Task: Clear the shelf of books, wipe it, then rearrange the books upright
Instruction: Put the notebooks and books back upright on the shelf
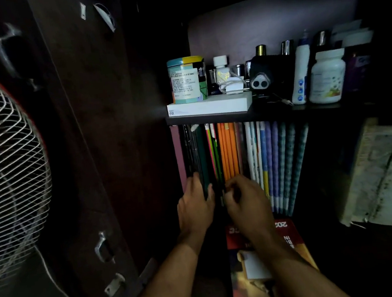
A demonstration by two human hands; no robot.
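Observation:
A row of upright books (261, 155) fills the dim lower shelf, with dark, green, orange, white, blue and checked spines. My left hand (195, 205) grips the bottom of several dark green books (197, 158) at the row's left end, thumb on one side and fingers on the other. My right hand (244, 197) is curled at the foot of the thin green and orange books (227, 149), pinching a dark spine edge. A red and orange book (259, 263) lies flat below my right forearm.
The upper shelf board (271, 114) carries a white box (209, 106), a tin (187, 79), bottles and jars (327, 77). A standing fan (4, 170) is at the left beside the dark cupboard door (86, 136). A worn stack of papers (383, 175) sits at the right.

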